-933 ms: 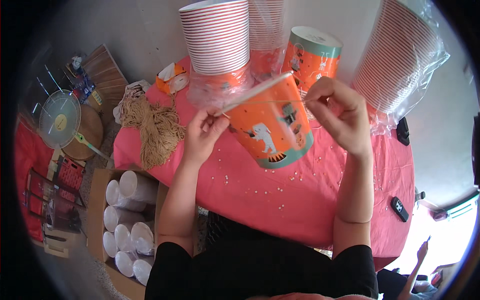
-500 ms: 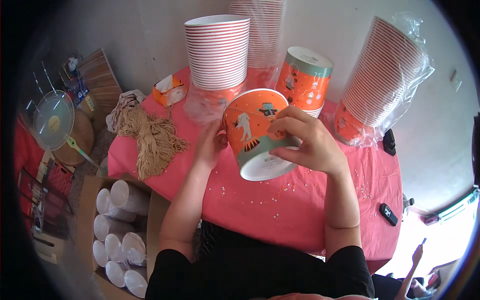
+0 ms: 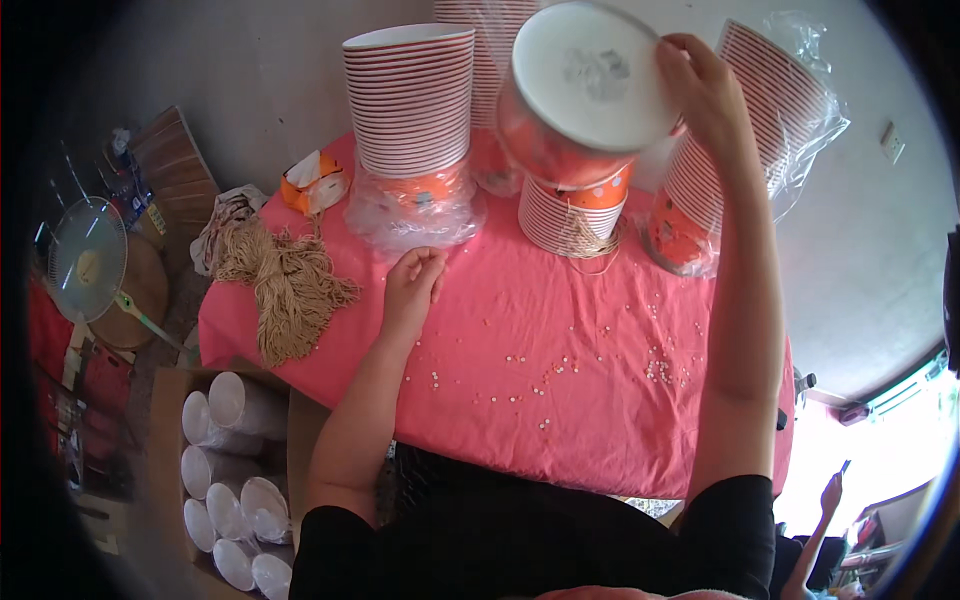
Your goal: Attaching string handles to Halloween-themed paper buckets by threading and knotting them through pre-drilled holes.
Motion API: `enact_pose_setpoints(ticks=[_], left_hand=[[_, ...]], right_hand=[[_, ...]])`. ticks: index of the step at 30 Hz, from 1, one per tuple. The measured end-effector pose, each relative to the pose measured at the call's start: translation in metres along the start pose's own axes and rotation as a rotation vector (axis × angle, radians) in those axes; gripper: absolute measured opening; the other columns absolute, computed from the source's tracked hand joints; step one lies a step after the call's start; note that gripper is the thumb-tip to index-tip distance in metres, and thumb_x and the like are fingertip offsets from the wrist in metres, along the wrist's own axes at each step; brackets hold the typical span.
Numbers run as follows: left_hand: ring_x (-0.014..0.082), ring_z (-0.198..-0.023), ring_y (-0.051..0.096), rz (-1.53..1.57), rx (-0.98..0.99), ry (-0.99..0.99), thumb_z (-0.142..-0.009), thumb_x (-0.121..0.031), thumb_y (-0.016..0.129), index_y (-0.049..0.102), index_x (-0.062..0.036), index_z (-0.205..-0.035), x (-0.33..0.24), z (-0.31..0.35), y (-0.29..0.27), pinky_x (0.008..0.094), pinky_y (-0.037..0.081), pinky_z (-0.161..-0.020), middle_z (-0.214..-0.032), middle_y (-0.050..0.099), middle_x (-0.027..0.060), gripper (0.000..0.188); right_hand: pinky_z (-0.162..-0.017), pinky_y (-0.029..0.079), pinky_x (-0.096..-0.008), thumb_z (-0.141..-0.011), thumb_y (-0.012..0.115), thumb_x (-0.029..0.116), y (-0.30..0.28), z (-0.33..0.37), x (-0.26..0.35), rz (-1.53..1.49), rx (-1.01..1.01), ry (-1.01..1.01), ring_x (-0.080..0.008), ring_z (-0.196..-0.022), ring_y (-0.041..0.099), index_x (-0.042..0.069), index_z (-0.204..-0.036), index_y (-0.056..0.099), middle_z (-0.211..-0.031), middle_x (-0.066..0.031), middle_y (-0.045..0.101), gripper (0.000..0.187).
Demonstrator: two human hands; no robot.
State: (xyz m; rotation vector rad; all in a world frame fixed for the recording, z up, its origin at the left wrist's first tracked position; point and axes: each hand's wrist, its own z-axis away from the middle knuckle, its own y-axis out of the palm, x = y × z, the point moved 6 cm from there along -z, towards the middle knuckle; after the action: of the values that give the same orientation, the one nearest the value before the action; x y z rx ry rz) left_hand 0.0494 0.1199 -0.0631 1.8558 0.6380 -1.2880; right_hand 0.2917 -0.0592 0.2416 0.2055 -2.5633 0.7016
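My right hand [image 3: 708, 90] grips an upside-down orange paper bucket [image 3: 590, 80] by the side of its white base. The bucket is over a stack of upturned paper buckets [image 3: 562, 222]; whether it rests on them I cannot tell. Some loose tan twine [image 3: 588, 238] hangs at that stack's front. My left hand [image 3: 408, 295] is above the pink tablecloth with its fingers curled together and nothing visible in them. It is nearest to a tall upright stack of white-rimmed buckets [image 3: 412, 105], whose lower part sits in crumpled clear plastic.
A plastic-wrapped stack of buckets [image 3: 745, 130] leans at right, another [image 3: 492, 50] stands behind. A bundle of tan twine [image 3: 290, 300] and an orange packet [image 3: 315, 182] lie at left. A carton [image 3: 305, 430] of wrapped white stacks stands below. Small confetti bits dot the pink tablecloth [image 3: 480, 450].
My right hand has carried the bucket up and away, over the upturned stack, turning its base toward me. My left hand has come off the bucket and dropped slightly.
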Motion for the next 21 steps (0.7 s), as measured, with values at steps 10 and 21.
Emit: enact_pose_setpoints(ticks=[10, 21], left_hand=[[0.0017, -0.068, 0.048, -0.198, 0.065, 0.093, -0.094, -0.009, 0.060, 0.063, -0.0029, -0.098, -0.001, 0.001, 0.005, 0.0176, 0.038, -0.058, -0.078, 0.056, -0.0049, 0.008], [0.0022, -0.073, 0.050, -0.309, 0.088, 0.112, -0.094, -0.007, 0.059, 0.063, -0.0005, -0.099, -0.006, 0.004, 0.008, 0.0183, 0.040, -0.065, -0.081, 0.058, -0.0041, 0.009]], right_hand=[[-0.036, 0.052, -0.0350, -0.095, 0.038, 0.027, 0.030, -0.063, -0.081, 0.157, 0.297, 0.383, -0.0182, -0.043, 0.055, 0.002, -0.110, 0.059, -0.064, -0.0109, 0.057, 0.037], [-0.037, 0.051, -0.0352, -0.093, 0.041, 0.027, 0.054, -0.069, -0.139, 0.215, 0.461, 0.590, -0.0146, -0.041, 0.049, 0.005, -0.092, 0.057, -0.062, -0.0073, 0.055, 0.028]])
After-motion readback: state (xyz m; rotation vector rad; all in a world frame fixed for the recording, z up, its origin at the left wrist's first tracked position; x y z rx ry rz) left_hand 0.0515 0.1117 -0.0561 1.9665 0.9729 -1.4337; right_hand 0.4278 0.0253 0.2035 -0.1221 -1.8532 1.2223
